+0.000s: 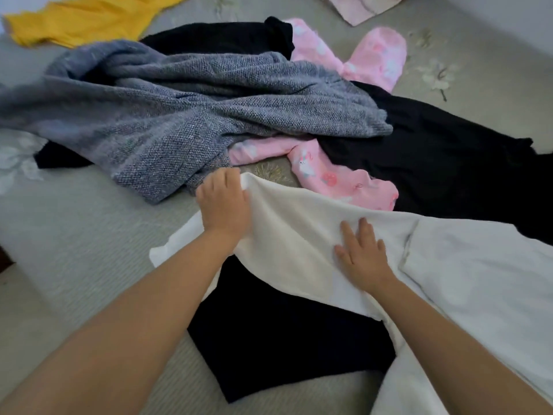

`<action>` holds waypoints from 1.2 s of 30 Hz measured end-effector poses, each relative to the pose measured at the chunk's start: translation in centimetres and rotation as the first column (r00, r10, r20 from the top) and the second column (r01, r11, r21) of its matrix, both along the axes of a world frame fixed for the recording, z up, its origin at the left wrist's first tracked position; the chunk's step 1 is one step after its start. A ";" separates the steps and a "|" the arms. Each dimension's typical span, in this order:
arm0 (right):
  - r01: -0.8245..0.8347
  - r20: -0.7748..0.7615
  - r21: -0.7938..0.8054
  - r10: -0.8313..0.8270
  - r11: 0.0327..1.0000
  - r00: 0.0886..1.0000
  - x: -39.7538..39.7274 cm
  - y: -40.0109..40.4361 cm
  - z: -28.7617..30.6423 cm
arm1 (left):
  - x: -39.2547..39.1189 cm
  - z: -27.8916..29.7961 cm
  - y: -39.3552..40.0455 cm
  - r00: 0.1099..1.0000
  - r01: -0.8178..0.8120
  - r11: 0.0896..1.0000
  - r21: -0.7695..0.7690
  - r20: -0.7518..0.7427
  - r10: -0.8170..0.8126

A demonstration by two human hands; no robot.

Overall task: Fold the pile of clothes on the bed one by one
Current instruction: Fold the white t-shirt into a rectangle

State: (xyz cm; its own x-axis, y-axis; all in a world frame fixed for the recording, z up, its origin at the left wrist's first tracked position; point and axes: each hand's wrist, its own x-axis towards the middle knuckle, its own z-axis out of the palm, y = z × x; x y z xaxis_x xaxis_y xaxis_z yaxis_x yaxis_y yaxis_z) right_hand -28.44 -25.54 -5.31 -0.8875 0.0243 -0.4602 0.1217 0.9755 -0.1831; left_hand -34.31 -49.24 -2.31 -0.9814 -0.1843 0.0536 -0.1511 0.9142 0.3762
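Observation:
A white garment [299, 229] lies across the near part of the bed, partly over a black garment [269, 339]. My left hand [224, 205] grips the white garment's far edge, its fingers curled round the fabric. Flat on the white cloth, fingers spread, rests my right hand [360, 253]. Behind them is the pile: a grey knitted sweater [179, 115], pink printed pyjamas [338, 178] and a large black garment [434, 157].
A yellow garment [83, 19] lies at the far left of the bed. A pale pink folded piece [362, 7] sits at the far edge. The grey-green floral bedspread [74, 235] shows at left and far right.

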 end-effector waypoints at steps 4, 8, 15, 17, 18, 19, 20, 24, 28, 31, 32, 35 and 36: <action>-0.035 -0.018 0.283 0.042 0.958 0.999 0.4 -2.1 -1.1 | 5.6 -3.9 -3.6 0.976 -0.028 1.000 -0.001 0.216 0.028; -0.094 -0.066 0.148 0.105 0.985 0.992 2.0 -4.2 -1.8 | 11.2 -5.7 -6.9 0.914 -0.225 0.973 0.043 0.356 0.196; -0.259 0.035 0.100 0.257 0.961 0.966 4.2 -6.4 -4.3 | 11.5 -6.2 -8.5 0.926 -0.337 0.891 0.305 0.280 0.254; -0.242 0.040 0.091 0.240 0.966 0.970 4.0 -6.4 -4.4 | 10.7 -5.1 -8.0 0.944 -0.328 0.837 0.439 0.182 0.274; -0.240 0.054 0.060 0.237 0.969 0.970 3.9 -6.3 -4.2 | 10.3 -4.1 -7.5 0.948 -0.315 0.800 0.511 0.122 0.295; -0.234 0.068 0.010 0.233 0.972 0.970 3.8 -6.1 -3.9 | 9.8 -3.0 -6.8 0.948 -0.291 0.774 0.563 0.059 0.313; -0.219 0.074 -0.047 0.222 0.975 0.972 3.7 -5.7 -3.2 | 9.3 -1.8 -5.9 0.948 -0.252 0.768 0.588 -0.010 0.319; -0.097 -0.072 -0.180 0.085 0.979 0.994 4.8 -1.9 0.6 | 7.1 2.2 -0.2 0.968 -0.023 0.781 0.624 -0.183 0.174; 0.029 -0.202 -0.232 -0.077 0.972 0.976 8.8 5.9 4.7 | 6.2 6.0 9.4 0.952 0.222 0.739 0.636 -0.306 -0.022; 0.180 -0.292 -0.272 -0.259 0.945 0.921 13.6 13.8 7.3 | 7.5 8.8 19.0 0.904 0.382 0.680 0.626 -0.406 -0.135; 0.236 -0.312 -0.288 -0.324 0.928 0.893 15.4 16.6 7.9 | 8.2 9.6 22.5 0.885 0.433 0.654 0.621 -0.432 -0.175; 0.395 -0.352 -0.299 -0.485 0.868 0.800 21.7 24.8 9.3 | 11.5 11.4 33.9 0.743 0.666 0.539 0.515 -0.520 -0.421; 0.452 -0.350 -0.297 -0.537 0.841 0.767 23.8 27.3 9.6 | 13.1 11.4 37.6 0.635 0.772 0.467 0.431 -0.552 -0.540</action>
State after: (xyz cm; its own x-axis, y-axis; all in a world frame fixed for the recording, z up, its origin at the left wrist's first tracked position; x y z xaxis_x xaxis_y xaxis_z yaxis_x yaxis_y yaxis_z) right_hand -4.64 1.79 4.28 -0.8791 0.4649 -0.1050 0.4516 0.7422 -0.4952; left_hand -21.24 -11.67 9.09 -0.7644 0.4060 0.5009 0.6191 0.2452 0.7461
